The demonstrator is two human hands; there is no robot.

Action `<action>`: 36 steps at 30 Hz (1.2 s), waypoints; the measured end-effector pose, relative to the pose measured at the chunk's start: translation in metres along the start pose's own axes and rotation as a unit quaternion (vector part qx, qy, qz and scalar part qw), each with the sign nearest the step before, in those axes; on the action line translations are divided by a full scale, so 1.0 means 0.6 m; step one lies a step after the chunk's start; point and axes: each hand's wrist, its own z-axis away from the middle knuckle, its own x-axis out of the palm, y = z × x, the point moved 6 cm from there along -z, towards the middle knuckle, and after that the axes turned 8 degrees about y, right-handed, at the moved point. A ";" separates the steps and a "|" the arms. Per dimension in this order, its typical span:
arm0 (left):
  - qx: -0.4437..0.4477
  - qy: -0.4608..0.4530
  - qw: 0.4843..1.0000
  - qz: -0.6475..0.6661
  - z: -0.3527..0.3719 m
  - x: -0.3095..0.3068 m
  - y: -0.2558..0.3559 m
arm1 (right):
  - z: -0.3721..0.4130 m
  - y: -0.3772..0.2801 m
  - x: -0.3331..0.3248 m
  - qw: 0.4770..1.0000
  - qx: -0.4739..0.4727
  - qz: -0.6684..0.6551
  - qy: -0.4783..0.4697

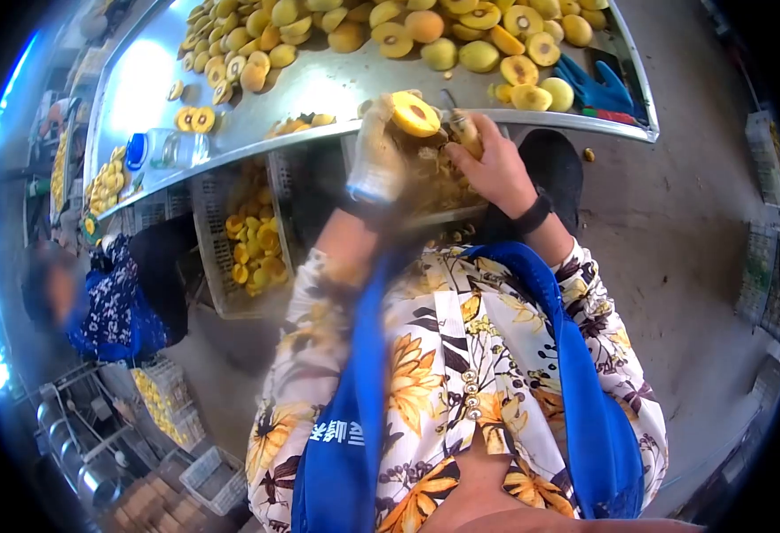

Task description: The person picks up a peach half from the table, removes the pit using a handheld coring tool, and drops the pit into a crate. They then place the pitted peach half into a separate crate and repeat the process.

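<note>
My left hand (377,158), in a pale work glove, is closed around a halved yellow peach (414,115). The cut face points up, with a brown pit or pit hollow at its centre. Close beside it on the right, my bare right hand (503,173) grips a small tool with a wooden handle (466,135). A thin metal end sticks out of the tool toward the table; its exact shape is hard to make out. Both hands are at the near edge of the metal table (319,93), above a container with peach pieces (434,182) that they partly hide.
Whole and halved peaches (390,40) are heaped on the table. A blue glove (594,84) and a red-handled item (609,115) lie at its right end, a clear bottle (181,148) at the left. A crate of peach halves (257,244) stands below. Another person (114,298) sits at left.
</note>
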 end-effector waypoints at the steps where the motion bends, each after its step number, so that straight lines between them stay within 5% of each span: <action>1: 0.015 0.006 0.999 0.031 0.018 -0.007 0.001 | 0.006 -0.008 0.016 0.999 -0.004 -0.006 -0.035; 4: 0.043 0.076 0.990 0.111 0.009 -0.050 -0.008 | 0.027 -0.003 0.056 0.996 0.010 0.000 -0.086; 6: 0.026 -0.058 0.998 0.002 0.006 -0.082 -0.018 | 0.031 0.000 0.053 0.997 0.018 -0.032 -0.074; 7: -0.102 -0.118 0.984 0.086 0.024 -0.072 -0.020 | 0.023 0.008 0.053 0.996 0.027 -0.057 -0.069; 10: -0.141 -0.135 0.981 0.002 0.041 -0.074 -0.041 | 0.011 0.021 0.060 0.991 0.040 -0.075 -0.106; 11: -0.002 -0.137 0.967 -0.213 0.056 -0.056 -0.027 | 0.011 0.020 0.068 0.990 0.033 -0.051 -0.124; 12: 0.137 -0.128 0.890 -0.415 0.071 -0.039 -0.014 | 0.011 0.021 0.076 0.989 0.026 -0.027 -0.142; 15: 0.037 -0.023 0.986 -0.159 0.057 -0.069 -0.035 | 0.009 0.011 0.086 0.996 -0.025 0.007 -0.082; 17: -0.071 0.073 0.992 -0.071 0.060 -0.091 -0.038 | 0.014 -0.006 0.089 0.997 -0.020 0.050 -0.047; 20: -0.075 0.205 0.976 -0.007 0.063 -0.107 -0.017 | 0.028 -0.026 0.083 0.993 -0.025 0.095 -0.066; 21: 0.014 0.161 0.985 -0.051 0.024 -0.159 -0.036 | 0.039 -0.035 0.087 0.985 -0.074 0.115 -0.109; 24: -0.026 0.154 0.987 0.047 0.031 -0.135 -0.031 | 0.069 0.005 0.118 0.986 -0.020 0.095 -0.134; 30: -0.022 0.105 0.994 0.026 0.038 -0.111 -0.031 | 0.075 -0.001 0.121 0.985 -0.059 0.091 -0.131; 33: 0.114 0.125 0.976 -0.135 0.046 -0.101 -0.014 | 0.081 -0.011 0.128 0.981 -0.042 0.100 -0.163; 36: 0.064 0.183 0.976 -0.101 0.048 -0.115 -0.024 | 0.090 -0.018 0.139 0.970 -0.063 0.098 -0.212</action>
